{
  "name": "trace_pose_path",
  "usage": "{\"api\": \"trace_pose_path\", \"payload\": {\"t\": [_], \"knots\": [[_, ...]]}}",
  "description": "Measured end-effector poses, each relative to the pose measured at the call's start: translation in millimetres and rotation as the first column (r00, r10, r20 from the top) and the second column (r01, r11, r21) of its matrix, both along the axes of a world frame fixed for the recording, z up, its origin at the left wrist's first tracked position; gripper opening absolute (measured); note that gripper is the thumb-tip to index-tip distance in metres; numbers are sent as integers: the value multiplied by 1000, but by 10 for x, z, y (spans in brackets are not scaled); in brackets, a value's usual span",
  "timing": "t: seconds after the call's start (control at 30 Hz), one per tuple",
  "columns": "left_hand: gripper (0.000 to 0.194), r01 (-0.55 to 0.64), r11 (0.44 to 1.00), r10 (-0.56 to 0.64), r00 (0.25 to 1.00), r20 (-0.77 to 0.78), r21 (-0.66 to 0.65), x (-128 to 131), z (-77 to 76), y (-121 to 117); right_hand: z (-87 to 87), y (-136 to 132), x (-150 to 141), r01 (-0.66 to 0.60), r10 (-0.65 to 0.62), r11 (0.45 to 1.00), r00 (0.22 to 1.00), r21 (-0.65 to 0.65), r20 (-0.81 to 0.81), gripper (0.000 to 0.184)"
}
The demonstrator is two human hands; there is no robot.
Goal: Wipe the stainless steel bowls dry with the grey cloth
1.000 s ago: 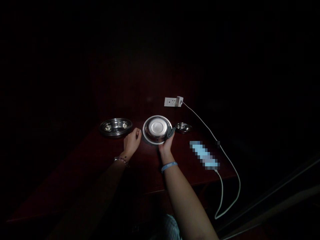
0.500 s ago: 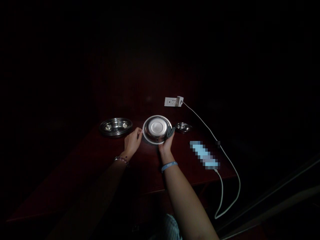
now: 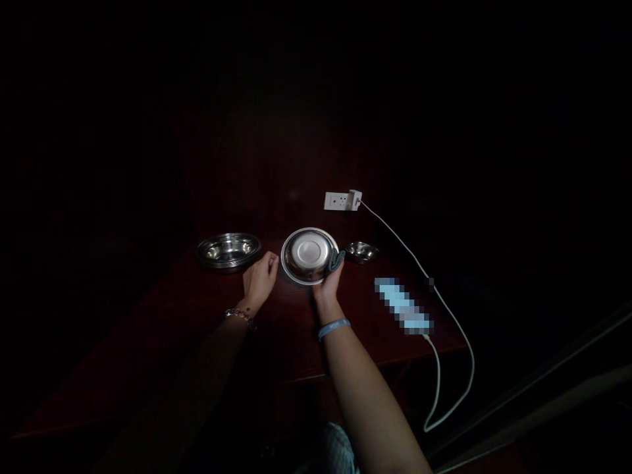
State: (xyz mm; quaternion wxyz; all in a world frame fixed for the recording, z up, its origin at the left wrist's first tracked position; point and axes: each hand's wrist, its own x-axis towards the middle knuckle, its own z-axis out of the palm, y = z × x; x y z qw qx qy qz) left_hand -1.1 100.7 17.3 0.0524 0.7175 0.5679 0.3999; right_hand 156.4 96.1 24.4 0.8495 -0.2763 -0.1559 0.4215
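A shiny metal bowl (image 3: pixel 310 251), its underside turned toward me, is held up in the middle of the head view. My right hand (image 3: pixel 330 284) grips its lower right rim through a folded dark grey-green cloth (image 3: pixel 336 261). Left of the rim is my left hand (image 3: pixel 260 275), its fingers curled in and a narrow gap between them and the bowl. Beyond that hand sits a stack of metal bowls (image 3: pixel 229 251), open side up. A smaller metal bowl (image 3: pixel 362 252) stands right of the held one.
On the dark red table (image 3: pixel 296 355), a pixelated bright phone-like object (image 3: pixel 403 305) lies at the right. A white cable (image 3: pixel 471 355) runs from it past the table edge to a charger in the wall socket (image 3: pixel 342 201). The surroundings are very dark.
My left hand has drawn slightly left, off the rim of the bowl. My right hand keeps its hold on bowl and cloth with hardly any movement.
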Motion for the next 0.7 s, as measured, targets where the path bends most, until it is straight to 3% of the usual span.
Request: {"api": "trace_pose_path", "payload": {"t": [0.2,0.37,0.53,0.7], "knots": [[29,-19,1000,21,995,100,-24,-13,27,-13,24,-10,17,-33,33,999,999,8,26,46],[48,17,998,-13,997,71,-53,1,73,-72,60,-38,4,-65,65,998,998,7,-25,44],[29,60,998,-60,995,74,2,13,85,-92,99,-69,-17,-52,52,999,998,-15,-20,42],[27,76,996,-79,995,69,38,15,76,-82,110,-77,-19,-51,51,999,999,-11,2,41]]}}
